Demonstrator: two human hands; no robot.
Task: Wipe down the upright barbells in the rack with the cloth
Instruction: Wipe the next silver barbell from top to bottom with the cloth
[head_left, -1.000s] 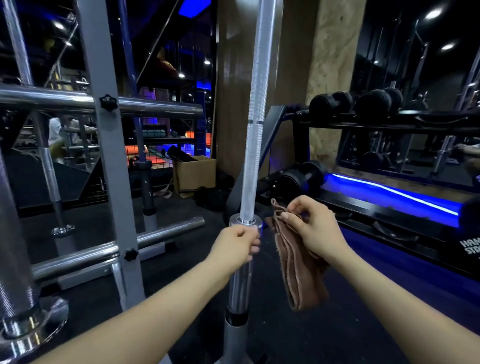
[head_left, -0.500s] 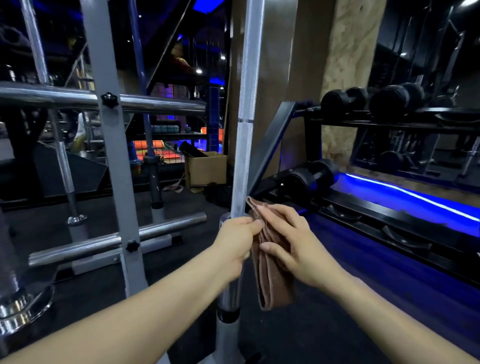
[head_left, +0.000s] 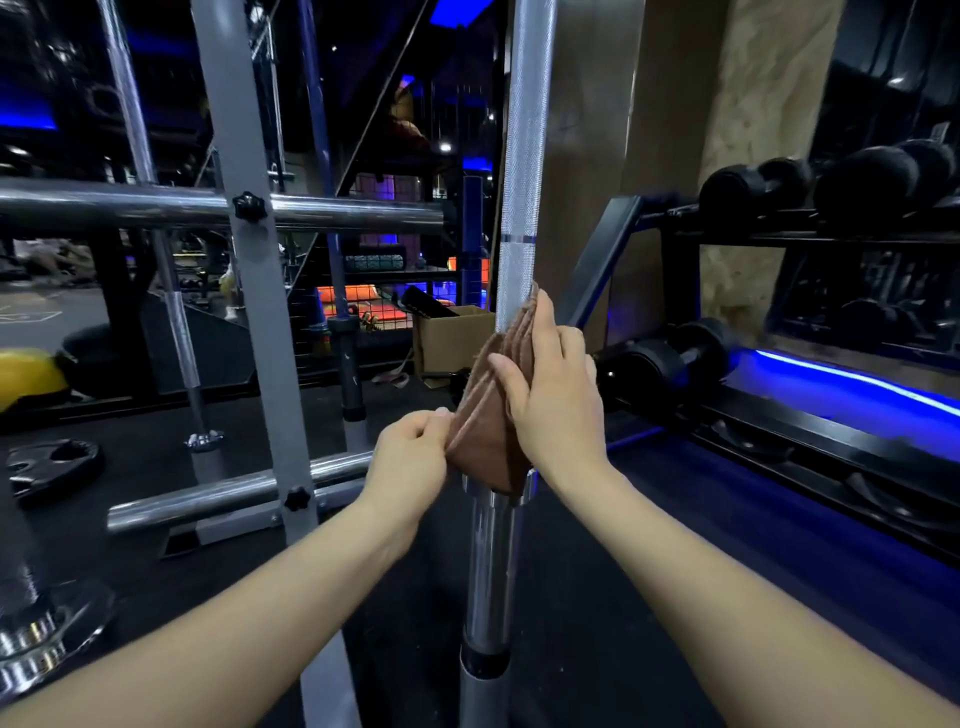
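At two o'clock — black dumbbells (head_left: 831, 182) on a dark shelf rack (head_left: 779, 236), blue light strip (head_left: 852, 382) beneath. Cardboard box (head_left: 449, 338) near centre. At nine o'clock — yellow ball (head_left: 28, 376), black weight plate (head_left: 52, 462) on the floor.

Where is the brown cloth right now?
In the head view, the brown cloth is just right of centre, against the upright barbell, pressed there by the right hand while the left hand pinches its lower left edge.
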